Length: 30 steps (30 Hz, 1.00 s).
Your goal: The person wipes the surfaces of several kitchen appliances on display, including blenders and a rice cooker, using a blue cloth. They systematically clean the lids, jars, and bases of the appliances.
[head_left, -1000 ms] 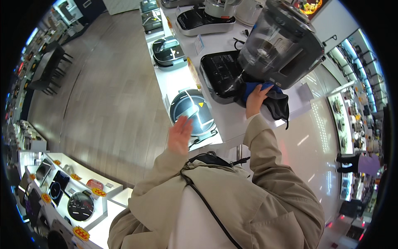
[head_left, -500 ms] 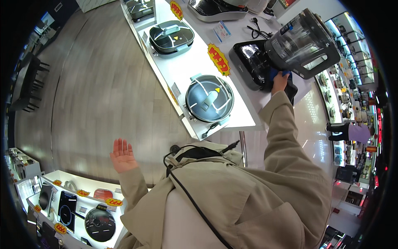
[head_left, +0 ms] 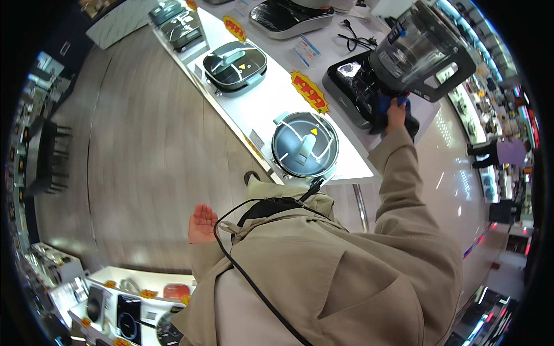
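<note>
My right hand (head_left: 396, 117) grips a dark blue cloth (head_left: 411, 126) against the near end of a black blender base (head_left: 353, 95). Above the hand rises the clear blender jug (head_left: 412, 55) with its black handle. Part of the cloth and of the base is hidden behind my fingers. My left hand (head_left: 202, 224) hangs low at my side over the floor, palm up, fingers stretched out and holding nothing. Left of the blender, a round electric pot (head_left: 291, 147) with a glass lid stands on the lit white counter (head_left: 245, 109).
Farther along the counter is a squarish electric pan (head_left: 234, 74). Red and yellow price tags (head_left: 310, 92) stand beside the appliances. A black power cord (head_left: 355, 41) lies behind the blender. Another display (head_left: 98, 275) is at the lower left; a person in purple (head_left: 511, 153) is far right.
My left hand has moved right and slightly down, closer to my body. My right hand stays at the blender base with the cloth. The view has shifted a little.
</note>
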Available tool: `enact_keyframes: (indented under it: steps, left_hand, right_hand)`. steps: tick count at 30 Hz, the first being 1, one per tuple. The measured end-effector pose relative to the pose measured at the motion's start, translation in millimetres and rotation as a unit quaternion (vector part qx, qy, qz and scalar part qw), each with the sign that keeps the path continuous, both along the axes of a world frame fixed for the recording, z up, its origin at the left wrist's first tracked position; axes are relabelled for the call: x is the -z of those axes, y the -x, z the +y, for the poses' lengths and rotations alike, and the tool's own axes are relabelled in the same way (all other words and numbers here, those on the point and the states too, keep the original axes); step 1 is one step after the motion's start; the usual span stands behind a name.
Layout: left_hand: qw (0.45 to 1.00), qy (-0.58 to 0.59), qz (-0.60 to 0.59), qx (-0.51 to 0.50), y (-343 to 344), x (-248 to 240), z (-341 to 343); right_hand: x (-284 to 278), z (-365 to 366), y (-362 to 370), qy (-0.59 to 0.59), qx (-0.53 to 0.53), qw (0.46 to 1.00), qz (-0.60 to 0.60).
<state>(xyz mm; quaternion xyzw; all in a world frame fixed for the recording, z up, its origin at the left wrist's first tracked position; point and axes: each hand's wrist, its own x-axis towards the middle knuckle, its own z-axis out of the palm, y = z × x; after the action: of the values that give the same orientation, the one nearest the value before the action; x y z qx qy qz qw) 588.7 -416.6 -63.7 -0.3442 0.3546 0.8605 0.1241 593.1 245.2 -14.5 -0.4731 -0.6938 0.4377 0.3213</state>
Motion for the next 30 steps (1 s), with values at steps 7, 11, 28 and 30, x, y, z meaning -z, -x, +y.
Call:
enact_keyframes:
  steps: [7, 11, 28, 30]
  left_hand:
    - [0.994, -0.013, -0.027, 0.104, 96.9, 24.2, 6.7]
    - [0.983, -0.012, -0.021, 0.181, 170.5, 20.8, 28.8]
    - [0.776, 0.005, -0.007, 0.630, 305.8, -29.5, 295.8]
    - [0.717, -0.024, 0.023, 0.696, 310.2, -36.5, 311.4]
  right_hand:
    - [39.7, 85.7, -2.3, -0.218, 0.027, 0.975, -0.030]
    - [33.3, 74.2, -11.3, -0.326, 0.011, 0.939, -0.113]
    - [-58.3, -154.7, 22.4, -0.343, 0.065, 0.885, -0.307]
    - [-62.4, -168.6, 37.4, -0.352, 0.067, 0.864, -0.354]
